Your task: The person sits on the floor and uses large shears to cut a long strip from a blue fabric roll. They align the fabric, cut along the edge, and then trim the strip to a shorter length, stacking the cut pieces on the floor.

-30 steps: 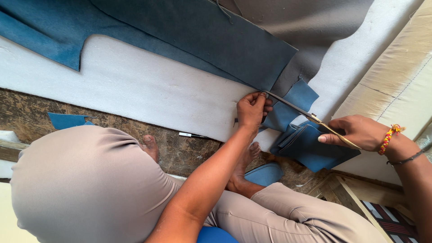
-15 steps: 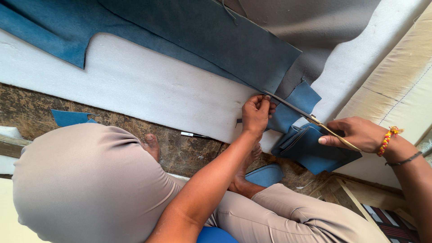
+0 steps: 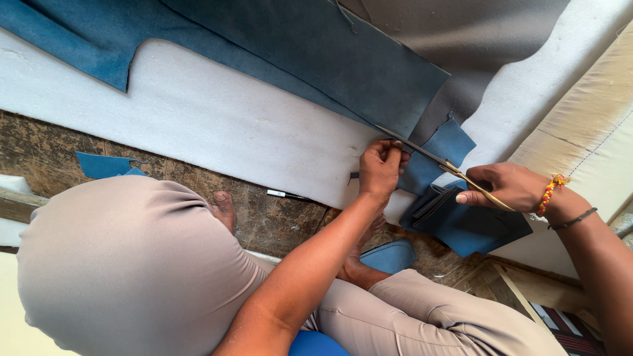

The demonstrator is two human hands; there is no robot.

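Head view, left hand: the left hand [image 3: 381,166] pinches the edge of the white foam sheet [image 3: 198,118] where the blue fabric [image 3: 316,59] overlaps it
Right hand: the right hand [image 3: 504,186] is closed around the scissors [image 3: 435,158], blades at the fabric edge
Doing it well: judged, the pinched layers want holding flat and taut, fingers clear of the blades
Around: folded blue pieces [image 3: 461,221], a blue scrap [image 3: 105,165] and a pen [image 3: 287,195] on the floor
In the way: the person's raised knee [image 3: 132,264] crowds the near side

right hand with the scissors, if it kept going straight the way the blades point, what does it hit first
Likely the blue fabric edge by the left hand: the right hand aims its scissors up-left there, over the white foam sheet. Depth unclear.
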